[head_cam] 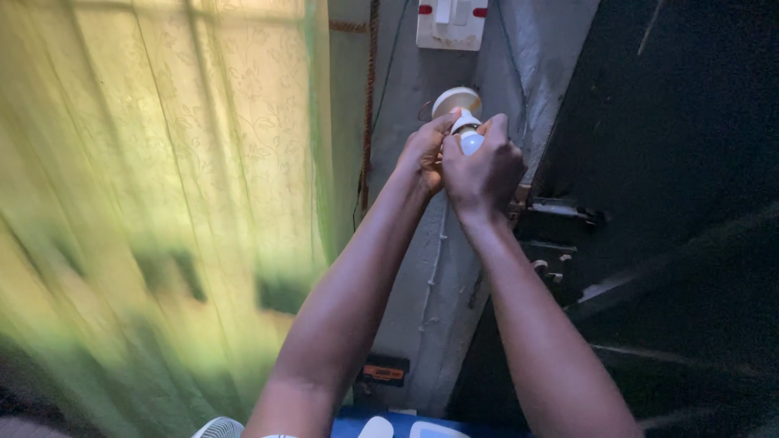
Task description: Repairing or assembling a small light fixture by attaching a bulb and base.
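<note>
Both hands clasp a white light bulb [471, 142]: the right hand [484, 172] wraps its body while the left hand [423, 154] pinches its neck, steadying it against the round wall holder [456, 100] just above. A switch plate [451, 23] sits higher; a green curtain [162, 203] hangs leftward.

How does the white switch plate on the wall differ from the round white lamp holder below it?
The switch plate is square with red marks and untouched; the lamp holder is round, plain, and carries a bulb gripped by the left hand and right hand. Both are white and wall-mounted.
</note>
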